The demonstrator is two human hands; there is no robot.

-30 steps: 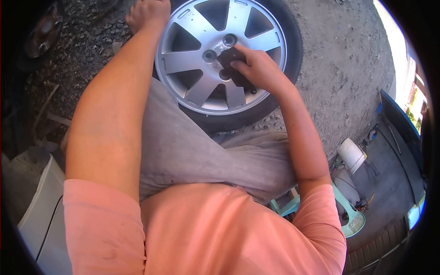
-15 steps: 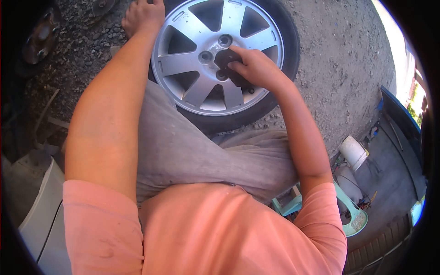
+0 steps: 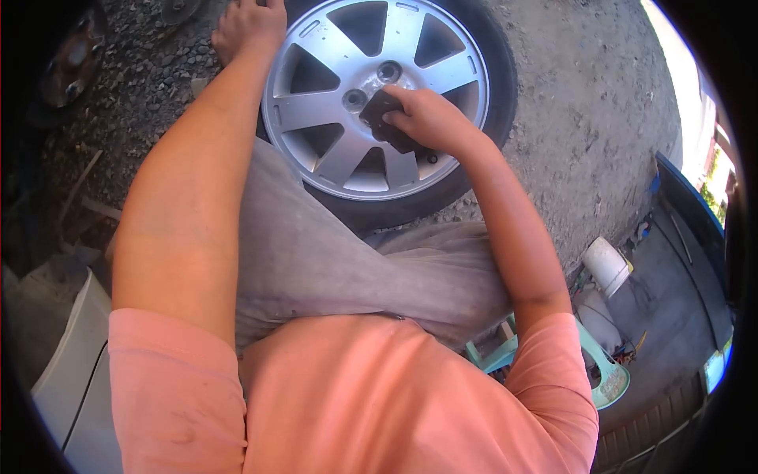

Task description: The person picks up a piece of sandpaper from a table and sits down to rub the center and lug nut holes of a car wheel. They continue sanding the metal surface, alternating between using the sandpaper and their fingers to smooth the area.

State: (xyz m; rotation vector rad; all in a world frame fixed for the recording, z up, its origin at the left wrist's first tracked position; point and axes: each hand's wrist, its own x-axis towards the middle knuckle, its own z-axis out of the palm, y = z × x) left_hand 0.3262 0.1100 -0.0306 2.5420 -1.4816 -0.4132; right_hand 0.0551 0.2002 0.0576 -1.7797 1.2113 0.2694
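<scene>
A silver multi-spoke wheel rim with a black tire lies flat on the ground before my crossed legs. My right hand grips a dark, flat pad or cloth and presses it on the hub area, covering part of the center near the bolt holes. At the tire's upper left edge is my left hand, its fingers partly spread and the thumb side by the tire; nothing shows in it.
Gravelly ground surrounds the wheel. Dark round metal parts lie at the upper left. On the right are a white bucket, a green plastic piece and a dark panel. A white panel stands lower left.
My right hand and the dark pad have moved slightly left across the hub. The left hand has barely moved.
</scene>
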